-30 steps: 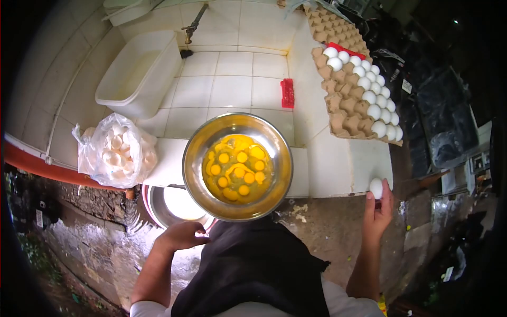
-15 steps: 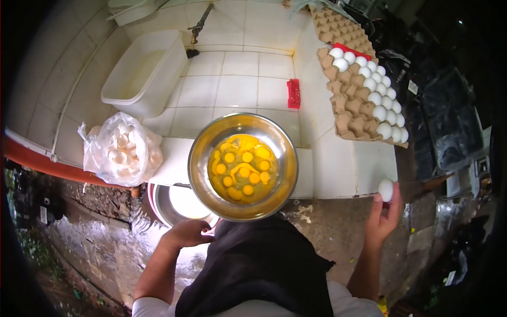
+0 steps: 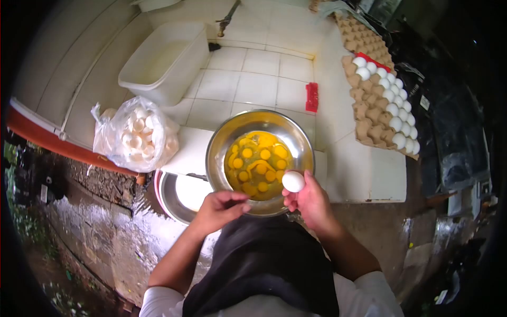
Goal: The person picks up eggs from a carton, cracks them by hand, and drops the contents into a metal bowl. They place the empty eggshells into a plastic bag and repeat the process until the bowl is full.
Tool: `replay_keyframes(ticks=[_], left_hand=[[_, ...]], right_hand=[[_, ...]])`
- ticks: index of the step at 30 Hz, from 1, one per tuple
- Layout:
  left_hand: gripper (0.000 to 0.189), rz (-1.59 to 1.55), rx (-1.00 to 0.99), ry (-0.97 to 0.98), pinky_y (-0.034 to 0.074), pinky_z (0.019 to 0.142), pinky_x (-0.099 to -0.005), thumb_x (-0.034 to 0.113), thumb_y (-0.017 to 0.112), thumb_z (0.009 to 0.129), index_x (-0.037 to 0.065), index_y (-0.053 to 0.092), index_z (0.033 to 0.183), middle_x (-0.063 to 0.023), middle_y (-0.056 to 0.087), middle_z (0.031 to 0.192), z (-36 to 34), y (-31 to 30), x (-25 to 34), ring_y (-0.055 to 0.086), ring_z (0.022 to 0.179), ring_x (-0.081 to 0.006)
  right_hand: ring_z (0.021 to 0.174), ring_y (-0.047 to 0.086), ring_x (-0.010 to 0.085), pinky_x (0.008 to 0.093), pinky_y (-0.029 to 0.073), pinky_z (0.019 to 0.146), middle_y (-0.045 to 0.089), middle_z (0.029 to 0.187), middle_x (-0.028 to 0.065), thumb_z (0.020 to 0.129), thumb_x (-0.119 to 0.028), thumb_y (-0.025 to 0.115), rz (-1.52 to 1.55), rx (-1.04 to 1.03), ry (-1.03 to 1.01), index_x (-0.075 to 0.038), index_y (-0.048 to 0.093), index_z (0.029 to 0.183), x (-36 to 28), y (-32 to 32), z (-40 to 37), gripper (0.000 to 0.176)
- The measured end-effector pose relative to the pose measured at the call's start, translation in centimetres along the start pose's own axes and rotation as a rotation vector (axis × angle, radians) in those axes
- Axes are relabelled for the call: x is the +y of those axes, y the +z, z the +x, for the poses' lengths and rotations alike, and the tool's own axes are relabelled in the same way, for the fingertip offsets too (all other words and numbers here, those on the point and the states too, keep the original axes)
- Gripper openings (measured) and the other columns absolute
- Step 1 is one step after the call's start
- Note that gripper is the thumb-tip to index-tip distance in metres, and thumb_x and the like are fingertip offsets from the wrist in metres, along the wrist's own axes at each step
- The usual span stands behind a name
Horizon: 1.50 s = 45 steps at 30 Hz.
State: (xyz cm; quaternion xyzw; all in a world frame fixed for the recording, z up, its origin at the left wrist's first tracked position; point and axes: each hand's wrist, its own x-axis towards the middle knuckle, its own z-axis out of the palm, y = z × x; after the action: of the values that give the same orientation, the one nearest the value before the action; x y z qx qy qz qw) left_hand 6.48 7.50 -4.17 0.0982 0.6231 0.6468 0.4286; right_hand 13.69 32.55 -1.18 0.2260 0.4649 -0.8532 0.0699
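A white egg (image 3: 293, 182) is held in the fingertips of my right hand (image 3: 313, 207), over the near right rim of the steel bowl (image 3: 300, 138). Cracked eggs (image 3: 259, 165), with many whole yolks and some broken ones, fill the bottom of that bowl. My left hand (image 3: 222, 210) is at the bowl's near left rim, thumb and fingers apart, with nothing in it. Further left, a clear plastic bag (image 3: 136, 134) bulges with empty eggshells.
On the right ledge lies a cardboard egg tray (image 3: 364, 115), partly filled with white eggs. A white plastic tub (image 3: 163, 63) stands back left near a tap (image 3: 224, 24). Below the bowl's left side sits a metal pot (image 3: 176, 203). A red object (image 3: 312, 97) rests on the tiles.
My right hand has brought the egg from the far right to the bowl. My left hand has risen from beside the pot to the bowl's near rim. The view has shifted slightly.
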Motion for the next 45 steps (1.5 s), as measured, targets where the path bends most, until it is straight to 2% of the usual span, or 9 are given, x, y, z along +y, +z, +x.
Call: replay_keyframes(ticks=[6,13,15,18,28,38,41,43,45], left_hand=[[0.045,0.183,0.233,0.434,0.049,0.066,-0.0211,0.011,0.078,0.083,-0.003,0.061,0.122,-0.0024,0.07,0.097,3.1,4.0,2.0,0.059,0.072,-0.0049],[0.036,0.38,0.267,0.404,0.051,0.062,-0.0229,0.013,0.076,0.082,0.0,0.067,0.115,-0.0044,0.071,0.085,4.2,3.7,2.7,0.061,0.066,-0.0063],[0.038,0.449,0.306,0.392,0.055,0.067,-0.0307,0.024,0.076,0.078,0.002,0.07,0.108,-0.0158,0.071,0.086,4.5,3.7,3.1,0.07,0.071,-0.0214],[0.038,0.519,0.326,0.396,0.055,0.068,-0.0324,0.026,0.075,0.077,0.004,0.07,0.108,-0.0162,0.071,0.085,5.1,3.6,3.3,0.071,0.073,-0.0238],[0.037,0.756,0.386,0.5,0.055,0.066,-0.0278,0.015,0.072,0.08,0.002,0.068,0.114,-0.0132,0.072,0.082,6.5,2.8,3.3,0.07,0.071,-0.0147],[0.034,0.402,0.27,0.344,0.053,0.068,-0.0247,0.007,0.068,0.083,-0.005,0.065,0.115,-0.0077,0.072,0.086,7.0,1.2,2.6,0.063,0.072,-0.007],[0.035,0.451,0.311,0.337,0.052,0.071,-0.0241,0.005,0.067,0.085,-0.005,0.063,0.118,-0.0073,0.071,0.091,6.3,0.1,3.1,0.063,0.078,-0.007],[0.035,0.489,0.341,0.336,0.052,0.075,-0.0234,0.004,0.065,0.087,-0.005,0.06,0.121,-0.0076,0.071,0.095,5.9,-0.6,2.7,0.064,0.082,-0.0077],[0.037,0.025,0.409,0.405,0.049,0.081,-0.0225,0.002,0.059,0.092,-0.004,0.052,0.128,-0.0076,0.069,0.105,5.8,-1.2,1.8,0.063,0.092,-0.0098]], right_hand=[[0.066,0.055,0.007,0.0201,0.043,0.054,0.061,0.092,0.0036,0.103,-0.052,0.034,-0.242,-0.013,-0.019,-0.007,0.054,0.119,2.3,1.9,2.1,0.052],[0.062,0.051,0.005,0.0193,0.041,0.052,0.058,0.087,0.0013,0.104,-0.045,0.041,-0.36,0.002,-0.133,-0.007,0.055,0.111,3.5,2.1,3.4,0.042],[0.062,0.05,0.0049,0.0194,0.041,0.052,0.058,0.087,0.0011,0.104,-0.044,0.041,-0.34,-0.006,-0.135,-0.007,0.055,0.109,3.7,1.9,3.9,0.04],[0.061,0.049,0.0051,0.0197,0.041,0.053,0.057,0.086,0.001,0.105,-0.041,0.04,-0.322,-0.015,-0.121,-0.007,0.055,0.107,3.5,2.0,4.4,0.038],[0.061,0.052,0.008,0.0222,0.045,0.054,0.059,0.086,0.0039,0.104,-0.043,0.04,-0.461,-0.019,-0.016,-0.005,0.055,0.109,2.8,1.5,6.7,0.041],[0.065,0.056,0.0099,0.0247,0.047,0.055,0.059,0.084,0.0029,0.1,-0.051,0.046,-0.496,-0.06,0.26,-0.007,0.055,0.112,0.4,0.4,7.9,0.047],[0.072,0.06,0.0139,0.0286,0.05,0.058,0.061,0.087,0.0049,0.097,-0.047,0.055,-0.667,-0.035,0.063,-0.006,0.055,0.112,-0.2,0.2,7.7,0.044],[0.075,0.061,0.0171,0.031,0.051,0.062,0.062,0.092,0.0083,0.09,-0.041,0.066,-1.378,0.183,-0.617,-0.006,0.055,0.113,-1.4,0.2,6.8,0.043],[0.073,0.061,0.0183,0.0307,0.051,0.065,0.063,0.096,0.0117,0.085,-0.037,0.071,-1.369,0.238,-0.686,-0.006,0.055,0.115,-1.7,-0.4,6.4,0.046]])
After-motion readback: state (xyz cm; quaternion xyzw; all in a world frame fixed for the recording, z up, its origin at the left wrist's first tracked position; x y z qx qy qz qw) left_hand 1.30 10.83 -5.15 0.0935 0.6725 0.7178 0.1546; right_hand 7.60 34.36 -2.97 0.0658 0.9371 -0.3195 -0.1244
